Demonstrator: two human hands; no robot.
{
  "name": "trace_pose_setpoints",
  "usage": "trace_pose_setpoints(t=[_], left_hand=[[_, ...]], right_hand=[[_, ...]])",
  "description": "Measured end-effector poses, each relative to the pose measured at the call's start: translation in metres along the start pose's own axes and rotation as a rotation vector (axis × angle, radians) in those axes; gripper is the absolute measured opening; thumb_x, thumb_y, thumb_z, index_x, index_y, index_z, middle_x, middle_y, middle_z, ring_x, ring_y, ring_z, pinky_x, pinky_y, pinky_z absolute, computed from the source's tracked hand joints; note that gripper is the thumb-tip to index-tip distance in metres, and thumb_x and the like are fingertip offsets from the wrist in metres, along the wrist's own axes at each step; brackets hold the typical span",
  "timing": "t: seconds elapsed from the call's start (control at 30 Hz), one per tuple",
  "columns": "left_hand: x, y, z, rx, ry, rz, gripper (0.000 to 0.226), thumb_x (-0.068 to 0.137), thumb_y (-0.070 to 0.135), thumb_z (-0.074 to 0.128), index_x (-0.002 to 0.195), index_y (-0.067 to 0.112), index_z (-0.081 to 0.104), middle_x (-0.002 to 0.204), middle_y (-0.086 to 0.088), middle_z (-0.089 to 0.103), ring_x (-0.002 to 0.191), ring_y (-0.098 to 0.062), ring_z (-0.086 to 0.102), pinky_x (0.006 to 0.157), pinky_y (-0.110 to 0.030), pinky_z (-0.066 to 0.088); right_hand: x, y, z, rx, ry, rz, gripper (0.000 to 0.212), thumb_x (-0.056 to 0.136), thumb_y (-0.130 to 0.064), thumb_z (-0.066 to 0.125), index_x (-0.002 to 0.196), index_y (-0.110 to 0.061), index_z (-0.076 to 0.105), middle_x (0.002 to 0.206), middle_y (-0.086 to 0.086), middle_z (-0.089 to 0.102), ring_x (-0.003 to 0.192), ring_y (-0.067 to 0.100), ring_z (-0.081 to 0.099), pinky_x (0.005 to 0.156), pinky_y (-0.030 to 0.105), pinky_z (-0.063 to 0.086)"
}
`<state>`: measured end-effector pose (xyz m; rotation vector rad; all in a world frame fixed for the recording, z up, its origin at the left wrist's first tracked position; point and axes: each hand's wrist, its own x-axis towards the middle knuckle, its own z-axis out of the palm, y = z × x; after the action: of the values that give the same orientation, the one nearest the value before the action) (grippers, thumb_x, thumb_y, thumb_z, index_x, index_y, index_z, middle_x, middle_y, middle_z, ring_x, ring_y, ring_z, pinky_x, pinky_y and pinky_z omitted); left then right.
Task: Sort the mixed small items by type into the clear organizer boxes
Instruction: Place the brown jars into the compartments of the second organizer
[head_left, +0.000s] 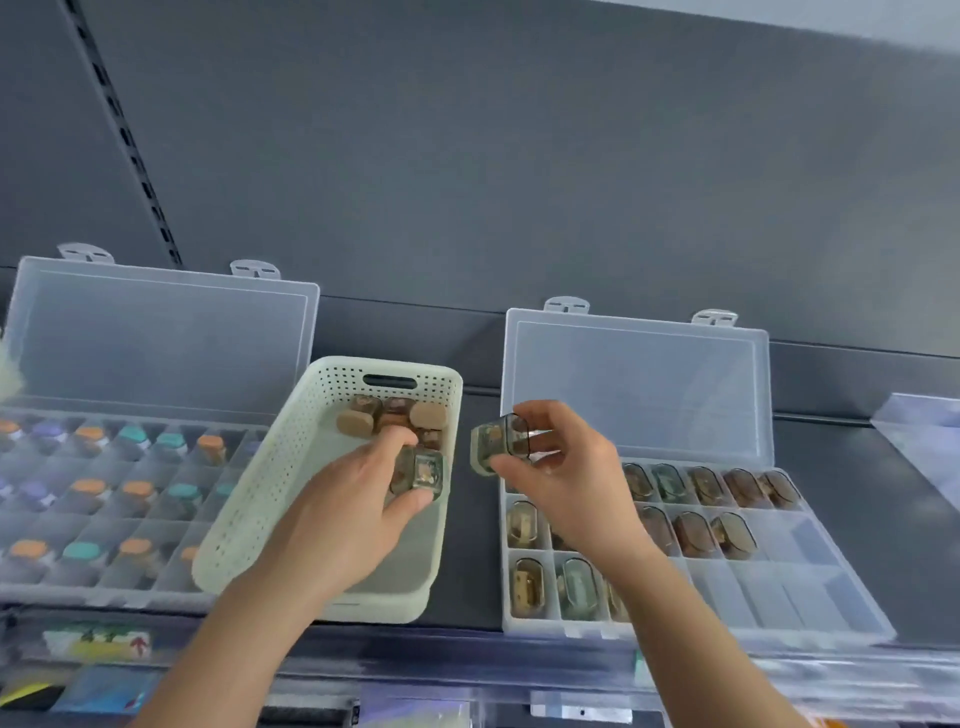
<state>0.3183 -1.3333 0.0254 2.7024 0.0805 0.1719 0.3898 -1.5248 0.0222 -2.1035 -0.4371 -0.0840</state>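
A pale perforated basket (270, 499) stands on the dark shelf and holds several small clear cases and cork-topped pieces at its far end. Inside it, my left hand (353, 514) grips one small clear case (422, 475) between thumb and fingers. My right hand (561, 467) holds another small clear case (496, 447) in the air between the basket and the right organizer box (810, 587). That box lies open, with several clear cases standing in its left and upper compartments. The left organizer box (47, 582) is open too and holds small bottles with orange, teal and purple caps.
Both organizer lids lean back against the grey wall panel. A clear plastic sheet (924, 441) lies at the far right of the shelf. Below the shelf's front edge are label strips and packaged goods (98, 644).
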Motion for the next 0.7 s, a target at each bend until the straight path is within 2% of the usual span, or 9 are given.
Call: trace_pose_setpoints(t=[0.1, 0.13, 0.23, 0.33, 0.5, 0.57, 0.7], left_hand=[[-0.008, 0.034, 0.014, -0.085, 0.050, 0.041, 0.047, 0.090, 0.046, 0.055, 0.132, 0.031, 0.042, 0.127, 0.018, 0.045, 0.098, -0.004, 0.050, 0.079, -0.021, 0.039], [-0.010, 0.047, 0.019, -0.118, 0.060, 0.054, 0.051, 0.089, 0.046, 0.056, 0.135, 0.030, 0.043, 0.131, 0.018, 0.043, 0.098, -0.004, 0.051, 0.082, -0.021, 0.040], [-0.022, 0.086, 0.036, -0.182, 0.088, 0.115, 0.058, 0.088, 0.045, 0.059, 0.141, 0.029, 0.042, 0.127, 0.019, 0.045, 0.087, -0.002, 0.053, 0.081, -0.021, 0.046], [-0.033, 0.124, 0.055, -0.216, 0.110, 0.160, 0.059, 0.085, 0.043, 0.063, 0.139, 0.030, 0.043, 0.125, 0.021, 0.046, 0.104, -0.003, 0.052, 0.093, -0.024, 0.045], [-0.043, 0.176, 0.089, -0.177, 0.076, 0.218, 0.054, 0.088, 0.045, 0.060, 0.137, 0.028, 0.046, 0.138, 0.014, 0.047, 0.122, -0.005, 0.045, 0.101, -0.020, 0.034], [-0.040, 0.193, 0.101, -0.142, 0.061, 0.233, 0.056, 0.089, 0.044, 0.058, 0.140, 0.027, 0.043, 0.141, 0.013, 0.044, 0.126, -0.005, 0.043, 0.102, -0.018, 0.031], [-0.028, 0.215, 0.121, -0.028, 0.029, 0.257, 0.058, 0.090, 0.042, 0.058, 0.142, 0.024, 0.041, 0.138, 0.007, 0.047, 0.124, -0.008, 0.045, 0.102, -0.019, 0.034]], right_hand=[[-0.024, 0.014, -0.031, 0.020, 0.046, 0.015, 0.041, 0.077, -0.031, 0.075, 0.115, -0.031, 0.059, 0.105, -0.013, 0.065, 0.090, 0.004, 0.063, 0.077, 0.022, 0.055], [-0.032, 0.020, -0.043, 0.019, 0.061, 0.021, 0.042, 0.077, -0.034, 0.075, 0.116, -0.032, 0.059, 0.105, -0.013, 0.066, 0.090, 0.004, 0.063, 0.078, 0.025, 0.056], [-0.055, 0.040, -0.076, -0.013, 0.123, 0.030, 0.043, 0.076, -0.033, 0.076, 0.116, -0.030, 0.061, 0.103, -0.012, 0.066, 0.086, 0.005, 0.064, 0.077, 0.027, 0.056], [-0.078, 0.061, -0.108, -0.051, 0.142, 0.042, 0.042, 0.076, -0.028, 0.076, 0.116, -0.028, 0.061, 0.104, -0.011, 0.065, 0.084, 0.003, 0.062, 0.076, 0.020, 0.054], [-0.106, 0.094, -0.151, -0.130, 0.121, 0.052, 0.044, 0.078, -0.023, 0.075, 0.119, -0.026, 0.060, 0.109, -0.011, 0.064, 0.087, 0.003, 0.061, 0.074, 0.018, 0.053], [-0.114, 0.103, -0.163, -0.188, 0.106, 0.042, 0.043, 0.079, -0.021, 0.074, 0.119, -0.025, 0.060, 0.110, -0.011, 0.063, 0.086, 0.003, 0.060, 0.072, 0.016, 0.052], [-0.119, 0.121, -0.175, -0.283, 0.057, 0.016, 0.046, 0.079, -0.023, 0.074, 0.123, -0.023, 0.059, 0.117, -0.008, 0.062, 0.089, 0.004, 0.057, 0.078, 0.020, 0.051]])
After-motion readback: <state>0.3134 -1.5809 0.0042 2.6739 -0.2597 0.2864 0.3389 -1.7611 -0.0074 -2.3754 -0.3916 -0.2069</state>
